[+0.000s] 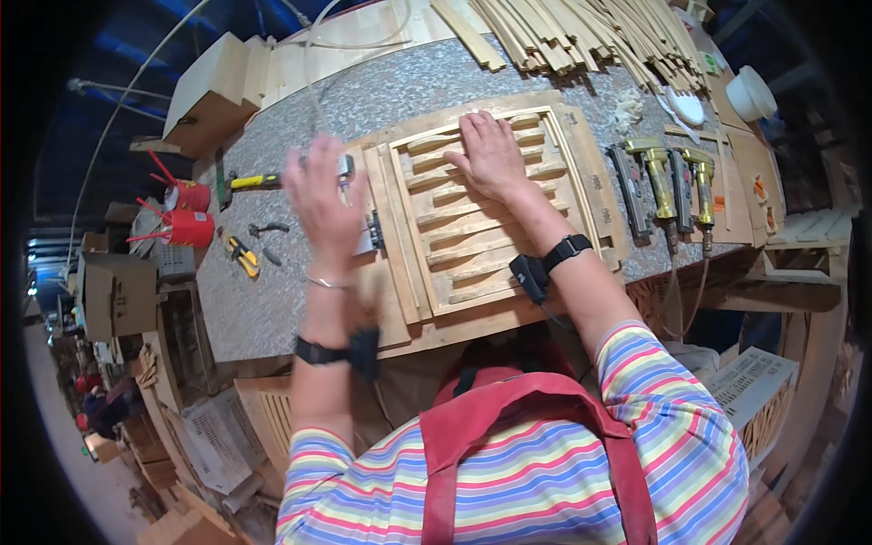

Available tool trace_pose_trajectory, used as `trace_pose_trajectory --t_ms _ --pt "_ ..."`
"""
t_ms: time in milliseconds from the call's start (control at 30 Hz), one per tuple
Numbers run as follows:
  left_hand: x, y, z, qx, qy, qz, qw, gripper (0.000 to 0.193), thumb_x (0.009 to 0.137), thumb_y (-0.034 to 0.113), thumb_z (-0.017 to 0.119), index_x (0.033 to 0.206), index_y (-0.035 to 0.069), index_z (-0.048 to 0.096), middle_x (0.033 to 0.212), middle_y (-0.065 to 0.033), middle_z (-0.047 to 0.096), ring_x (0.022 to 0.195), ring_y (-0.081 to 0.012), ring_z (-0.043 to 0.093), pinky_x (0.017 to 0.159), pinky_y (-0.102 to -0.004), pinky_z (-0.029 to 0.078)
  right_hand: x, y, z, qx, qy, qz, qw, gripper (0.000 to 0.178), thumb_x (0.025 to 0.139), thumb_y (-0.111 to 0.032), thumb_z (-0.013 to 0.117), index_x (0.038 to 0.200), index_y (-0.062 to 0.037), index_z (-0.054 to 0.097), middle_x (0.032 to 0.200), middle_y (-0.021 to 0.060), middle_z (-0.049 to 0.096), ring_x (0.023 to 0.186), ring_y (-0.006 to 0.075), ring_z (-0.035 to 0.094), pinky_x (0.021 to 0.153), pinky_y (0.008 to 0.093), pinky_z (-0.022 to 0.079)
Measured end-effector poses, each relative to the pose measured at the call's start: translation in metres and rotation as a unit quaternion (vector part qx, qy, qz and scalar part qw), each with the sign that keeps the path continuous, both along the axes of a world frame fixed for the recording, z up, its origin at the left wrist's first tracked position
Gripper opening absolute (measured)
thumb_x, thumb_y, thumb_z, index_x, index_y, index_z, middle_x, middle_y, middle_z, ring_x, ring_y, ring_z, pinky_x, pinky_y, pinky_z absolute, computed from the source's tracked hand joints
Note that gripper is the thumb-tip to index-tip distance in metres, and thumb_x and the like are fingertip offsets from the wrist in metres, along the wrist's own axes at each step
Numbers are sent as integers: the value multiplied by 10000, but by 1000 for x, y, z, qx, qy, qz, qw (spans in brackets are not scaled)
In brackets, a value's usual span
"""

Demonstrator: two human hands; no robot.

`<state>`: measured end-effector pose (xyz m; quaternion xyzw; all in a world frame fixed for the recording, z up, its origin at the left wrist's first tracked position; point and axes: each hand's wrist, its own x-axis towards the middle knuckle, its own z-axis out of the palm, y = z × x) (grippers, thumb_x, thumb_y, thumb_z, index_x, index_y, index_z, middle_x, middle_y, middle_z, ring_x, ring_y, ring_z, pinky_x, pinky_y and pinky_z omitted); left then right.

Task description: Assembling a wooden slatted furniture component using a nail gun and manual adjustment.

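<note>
My right hand (490,156) lies flat with fingers spread on a slatted wooden frame (420,283), over the upper middle slats. Wavy wooden slats (472,232) run across inside the frame, one above another. The frame rests on a wooden board (595,182) with metal fittings along its right side. My left hand (324,195) is raised just left of the frame, blurred by motion. Its fingers appear stretched out, and I see nothing held in them. Beyond it, a hammer with a yellow and black handle (256,182) lies on the bench, its head partly behind my hand.
Yellow-handled pliers (242,257) and a small dark tool (269,228) lie on the speckled benchtop (300,313). Red tubs (191,228) stand at its left edge. Two nail guns (656,182) with hoses lie right. Wood strips (563,36) are piled at the back.
</note>
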<state>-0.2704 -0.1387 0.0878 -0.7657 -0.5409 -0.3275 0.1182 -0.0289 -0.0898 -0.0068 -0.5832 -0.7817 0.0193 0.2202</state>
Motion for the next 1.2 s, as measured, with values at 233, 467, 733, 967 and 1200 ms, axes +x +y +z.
trace_pose_trajectory --t_ms 233,467,733,967,1200 --pt "-73 54 -39 -9 -24 125 992 413 888 231 532 1279 99 534 1332 -101 504 1265 -348 399 1084 -481 248 5 2 -2 -24 2 -18 1000 641 917 -485 481 1332 -1 416 1351 166 451 1319 317 351 1104 478 240" --pt "-158 73 -101 -257 84 136 953 434 793 174 666 1214 127 573 1342 -149 472 1141 -374 505 952 -457 434 -11 -7 -6 7 4 2 1000 625 908 -449 509 1339 -8 413 1360 158 438 1316 322 342 1104 479 224" --pt "-179 146 -112 -178 -46 214 959 498 818 179 634 1278 35 505 1369 -205 447 1228 -366 460 1038 -420 378 -19 -12 6 -31 1 8 999 655 868 -410 579 1344 1 397 1361 183 425 1330 337 324 1110 493 210" --pt "-77 123 -40 -237 -374 -91 892 337 954 245 493 1183 25 607 1244 -195 576 1206 -303 502 1048 -369 347 8 -2 8 -47 15 -33 998 658 902 -460 506 1344 15 397 1399 185 405 1354 328 307 1139 473 182" --pt "-127 78 -52 -116 185 111 970 370 928 235 459 1206 24 584 1249 -176 567 1219 -362 462 1049 -470 315 -14 -1 2 -72 68 15 995 725 910 -536 461 1380 6 359 1429 189 367 1382 319 263 1161 443 144"
